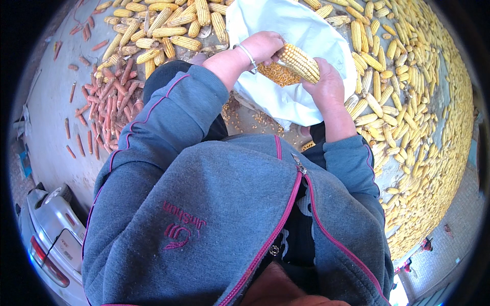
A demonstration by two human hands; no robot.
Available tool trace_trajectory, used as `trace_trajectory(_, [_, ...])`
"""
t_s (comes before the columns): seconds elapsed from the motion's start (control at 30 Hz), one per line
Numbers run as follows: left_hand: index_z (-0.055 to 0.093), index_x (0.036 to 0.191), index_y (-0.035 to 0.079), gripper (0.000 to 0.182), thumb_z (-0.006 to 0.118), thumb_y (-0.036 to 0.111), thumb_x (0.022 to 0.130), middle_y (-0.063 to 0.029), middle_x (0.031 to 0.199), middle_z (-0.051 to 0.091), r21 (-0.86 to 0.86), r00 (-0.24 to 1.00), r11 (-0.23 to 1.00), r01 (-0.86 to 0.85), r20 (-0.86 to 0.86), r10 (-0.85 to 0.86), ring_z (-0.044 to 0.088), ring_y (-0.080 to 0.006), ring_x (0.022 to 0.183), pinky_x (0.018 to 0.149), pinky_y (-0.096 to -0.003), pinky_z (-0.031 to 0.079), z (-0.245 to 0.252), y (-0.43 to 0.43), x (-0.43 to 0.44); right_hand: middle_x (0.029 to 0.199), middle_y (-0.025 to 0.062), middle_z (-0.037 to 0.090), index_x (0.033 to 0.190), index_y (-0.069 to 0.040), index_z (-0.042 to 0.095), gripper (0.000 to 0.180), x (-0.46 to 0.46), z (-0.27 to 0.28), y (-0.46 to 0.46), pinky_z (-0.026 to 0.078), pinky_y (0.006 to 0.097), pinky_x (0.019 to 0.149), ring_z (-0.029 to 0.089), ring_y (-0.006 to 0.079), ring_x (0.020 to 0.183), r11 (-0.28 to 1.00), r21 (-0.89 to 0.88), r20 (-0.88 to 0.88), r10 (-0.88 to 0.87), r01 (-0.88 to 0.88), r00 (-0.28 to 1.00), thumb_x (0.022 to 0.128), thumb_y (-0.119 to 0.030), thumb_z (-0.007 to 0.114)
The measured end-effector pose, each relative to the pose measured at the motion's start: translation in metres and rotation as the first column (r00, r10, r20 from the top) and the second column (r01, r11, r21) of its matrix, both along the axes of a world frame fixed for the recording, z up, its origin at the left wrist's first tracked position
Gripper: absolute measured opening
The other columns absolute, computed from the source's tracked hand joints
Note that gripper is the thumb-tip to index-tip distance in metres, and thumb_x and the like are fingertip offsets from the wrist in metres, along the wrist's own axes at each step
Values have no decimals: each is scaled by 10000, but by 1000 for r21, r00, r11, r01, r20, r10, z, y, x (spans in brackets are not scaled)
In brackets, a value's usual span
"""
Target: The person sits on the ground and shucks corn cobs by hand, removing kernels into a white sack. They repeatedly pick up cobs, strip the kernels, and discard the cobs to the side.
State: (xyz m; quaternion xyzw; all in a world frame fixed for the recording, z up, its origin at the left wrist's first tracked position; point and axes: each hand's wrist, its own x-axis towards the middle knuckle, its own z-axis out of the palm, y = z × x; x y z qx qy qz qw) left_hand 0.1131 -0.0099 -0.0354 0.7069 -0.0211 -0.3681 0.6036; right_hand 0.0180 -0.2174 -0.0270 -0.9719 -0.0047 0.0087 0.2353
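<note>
Both of my hands hold one ear of yellow corn above a white woven-looking bag. My left hand, with a silvery bangle at the wrist, grips the ear's upper left end. Around its lower right end is my right hand, the thumb lying along the kernels. Rows of kernels cover the visible side of the ear; both ends are partly hidden by my fingers. Loose corn kernels lie inside the bag, below the ear. The bag's mouth is spread wide between my knees.
Reddish bare cobs form a heap at the left. Unshelled ears are piled ahead, and a broad spread of ears covers the floor at right. Spilled kernels dot the ground by the bag. A silver car stands at lower left.
</note>
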Motion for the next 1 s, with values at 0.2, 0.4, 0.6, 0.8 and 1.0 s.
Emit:
trace_trajectory(0.2, [630, 968, 17, 271, 536, 264, 904, -71, 784, 602, -80, 999, 996, -44, -6, 43, 532, -112, 583, 485, -232, 415, 4, 1, -4, 923, 116, 635, 1087, -158, 587, 463, 0, 1, -1, 509, 429, 786, 637, 328, 892, 1000, -8, 13, -4, 4, 1000, 683, -195, 810])
trace_trajectory(0.4, [625, 972, 24, 257, 550, 260, 902, -61, 777, 599, -96, 999, 994, -50, -16, 48, 551, -106, 579, 486, -232, 431, 4, 0, -4, 925, 112, 635, 1087, -162, 591, 460, 0, 2, -1, 509, 429, 789, 639, 325, 892, 1000, 8, 15, 3, -3, 1000, 684, -194, 810])
trace_trajectory(0.6, [620, 987, 12, 289, 559, 276, 888, -55, 744, 594, 88, 995, 996, 28, 89, -36, 564, -103, 557, 469, -235, 442, 5, -4, -4, 930, 108, 637, 1079, -166, 599, 451, 1, 1, -1, 511, 424, 791, 640, 322, 895, 999, -39, -25, 9, -10, 1000, 682, -183, 812])
trace_trajectory(0.8, [597, 965, 10, 289, 538, 287, 908, -43, 723, 558, 15, 996, 999, 52, 68, -53, 544, -94, 549, 442, -210, 401, 6, -1, -1, 928, 108, 639, 1080, -170, 606, 457, 1, 1, 0, 509, 428, 794, 640, 324, 897, 1000, -16, -9, 4, -4, 1000, 674, -170, 814])
trace_trajectory(1.0, [577, 918, 25, 268, 530, 288, 903, -51, 720, 551, 3, 1000, 1000, -8, -6, 8, 502, -93, 504, 431, -216, 390, 7, -3, -5, 923, 103, 642, 1066, -167, 611, 448, 2, 3, 0, 506, 435, 799, 636, 327, 902, 998, -44, -23, 31, -32, 999, 666, -161, 813])
